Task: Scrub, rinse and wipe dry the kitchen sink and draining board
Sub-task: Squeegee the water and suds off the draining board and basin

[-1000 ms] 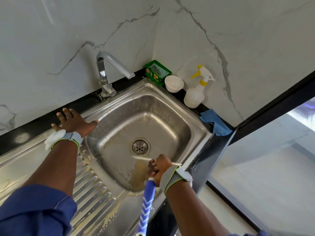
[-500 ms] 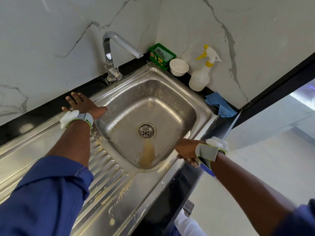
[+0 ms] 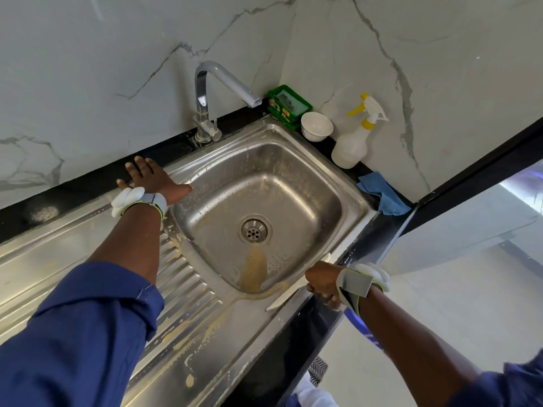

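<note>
Sink (image 3: 293,160): set in the tabletop, rigid steel, slick with brown suds.
Draining board (image 3: 188,289): left, ribbed, sudsy.
Left hand (image 3: 152,180): fingers spread flat on the far-left rim.
Right hand (image 3: 323,283): fingers wrapped round the scrubbing tool (image 3: 282,301) at the near-right rim.
Handling: I judged the tool light, stiff and wet, best gripped near the head.

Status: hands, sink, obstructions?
Left hand flat on stainless steel sink rim. Right hand grips blue-handled white brush at front edge. Tan grime streaks basin, draining board. Nothing blocking.
</note>
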A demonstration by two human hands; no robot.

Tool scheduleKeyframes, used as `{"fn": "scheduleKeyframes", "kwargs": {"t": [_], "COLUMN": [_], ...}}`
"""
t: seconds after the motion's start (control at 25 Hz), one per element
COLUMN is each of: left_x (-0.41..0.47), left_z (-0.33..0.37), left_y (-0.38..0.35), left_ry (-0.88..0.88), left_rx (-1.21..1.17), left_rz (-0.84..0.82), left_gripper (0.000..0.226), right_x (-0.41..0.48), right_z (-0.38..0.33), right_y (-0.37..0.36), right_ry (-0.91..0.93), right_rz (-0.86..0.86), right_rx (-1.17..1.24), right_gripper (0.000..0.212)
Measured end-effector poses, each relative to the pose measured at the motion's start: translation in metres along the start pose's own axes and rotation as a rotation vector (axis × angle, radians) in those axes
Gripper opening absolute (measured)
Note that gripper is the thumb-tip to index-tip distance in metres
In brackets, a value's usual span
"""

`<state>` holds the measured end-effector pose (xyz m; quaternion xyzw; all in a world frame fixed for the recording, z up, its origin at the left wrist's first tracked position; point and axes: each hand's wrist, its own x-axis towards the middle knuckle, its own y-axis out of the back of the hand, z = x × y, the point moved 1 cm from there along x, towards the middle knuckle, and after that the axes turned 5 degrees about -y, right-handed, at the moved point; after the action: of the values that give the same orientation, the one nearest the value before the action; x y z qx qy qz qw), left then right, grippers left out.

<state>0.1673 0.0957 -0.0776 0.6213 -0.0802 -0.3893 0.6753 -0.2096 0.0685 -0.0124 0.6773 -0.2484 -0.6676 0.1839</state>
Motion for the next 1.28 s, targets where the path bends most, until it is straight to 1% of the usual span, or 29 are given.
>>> {"fn": "scheduleKeyframes", "kwargs": {"t": [0.12,0.2,0.24,0.32,0.36,0.4,0.52,0.6,0.68,0.76,0.84,0.88,0.96,1.0,1.04,1.08,1.12,1.16,1.2,1.24,1.28], "left_x": [-0.002,0.000,0.000,0.002,0.003,0.004,0.006,0.006,0.006,0.002,0.002,0.003,0.006,0.006,0.006,0.007,0.009,0.011,0.011,0.011,0.010], "left_z": [-0.006,-0.008,-0.009,-0.010,-0.013,-0.013,-0.024,-0.030,-0.039,-0.037,-0.036,-0.034,-0.034,-0.032,-0.031,-0.028,-0.027,-0.026,-0.027,-0.029,-0.030], "left_y": [0.002,0.005,0.007,0.010,0.013,0.015,0.020,0.019,0.018,0.018,0.022,0.024,0.033,0.038,0.043,0.048,0.051,0.054,0.055,0.055,0.056], "left_ry": [0.002,-0.029,-0.044,-0.069,-0.076,-0.087,-0.134,-0.174,-0.183,-0.209,-0.199,-0.201,-0.178,-0.178,-0.177,-0.173,-0.159,-0.148,-0.140,-0.133,-0.125], "left_rx": [-0.007,-0.022,-0.027,-0.035,-0.047,-0.054,-0.052,-0.031,0.004,0.022,0.030,0.028,0.000,-0.015,-0.030,-0.043,-0.055,-0.064,-0.071,-0.077,-0.084], "left_rz": [0.002,-0.018,-0.028,-0.055,-0.066,-0.074,-0.086,-0.081,-0.060,-0.069,-0.088,-0.106,-0.167,-0.197,-0.224,-0.244,-0.267,-0.286,-0.298,-0.310,-0.319], "left_gripper": [0.126,0.124,0.123,0.118,0.114,0.111,0.103,0.101,0.099,0.096,0.093,0.091,0.084,0.081,0.077,0.075,0.074,0.074,0.073,0.073,0.073], "right_x": [0.011,0.018,0.021,0.007,0.001,-0.001,-0.006,-0.006,0.005,0.015,0.021,0.025,0.037,0.038,0.033,0.026,0.023,0.021,0.021,0.023,0.028], "right_z": [-0.006,-0.012,-0.011,-0.009,-0.013,-0.019,-0.051,-0.071,-0.088,-0.093,-0.103,-0.103,-0.120,-0.128,-0.139,-0.149,-0.161,-0.173,-0.184,-0.193,-0.200], "right_y": [-0.009,-0.012,-0.010,-0.003,0.004,0.010,0.019,0.015,0.001,-0.014,-0.023,-0.029,-0.040,-0.046,-0.049,-0.049,-0.044,-0.035,-0.025,-0.016,-0.010], "right_ry": [0.131,0.144,0.143,0.117,0.152,0.210,0.464,0.585,0.704,0.837,1.072,1.102,1.242,1.274,1.289,1.283,1.306,1.294,1.276,1.235,1.241], "right_rz": [0.126,0.128,0.073,-0.019,-0.045,-0.021,0.140,0.172,0.204,0.320,0.454,0.464,0.507,0.501,0.477,0.435,0.460,0.492,0.487,0.444,0.382], "right_rx": [-0.157,-0.086,-0.006,0.259,0.318,0.284,-0.055,-0.229,-0.518,-0.765,-0.917,-0.985,-1.045,-1.071,-1.066,-1.059,-1.002,-0.950,-0.922,-0.904,-0.875], "right_gripper": [0.042,0.039,0.037,0.034,0.036,0.039,0.042,0.041,0.040,0.033,0.026,0.022,0.012,0.007,0.008,0.019,0.029,0.032,0.036,0.046,0.054]}}
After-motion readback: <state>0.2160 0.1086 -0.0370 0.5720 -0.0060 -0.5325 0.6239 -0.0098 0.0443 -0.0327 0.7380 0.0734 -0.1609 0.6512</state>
